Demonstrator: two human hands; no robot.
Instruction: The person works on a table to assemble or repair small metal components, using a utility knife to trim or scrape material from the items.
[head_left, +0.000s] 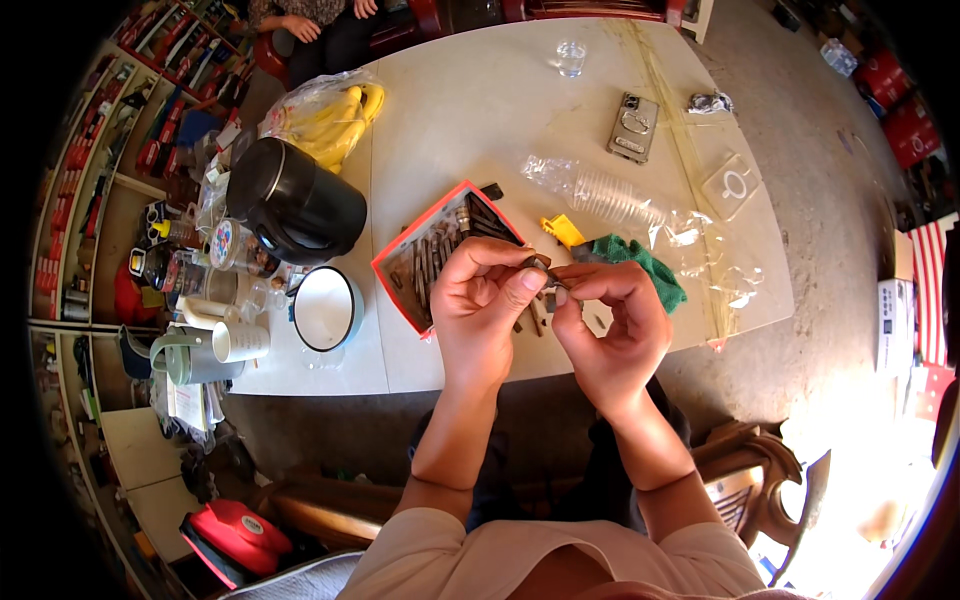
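My left hand (478, 300) and my right hand (622, 335) meet above the near side of the table. Thumbs and fingertips of both pinch a small dark piece (538, 266), which looks like metal. Fingers cover most of it, so its kind is hard to make out. Just behind my left hand lies a red-rimmed box (402, 243) with many long, thin metal bits inside, like drill bits. A green cloth (655, 272) is partly hidden behind my right hand. Between the box and the cloth sits a small yellow object (562, 231).
Left on the table (450, 110) stand a black kettle (300, 200), a white bowl (326, 308), a white cup (242, 341) and bagged bananas (340, 125). Rightward lie a stack of clear plastic cups (610, 192), a phone (633, 128) and a drinking glass (571, 58). Someone sits beyond the far edge.
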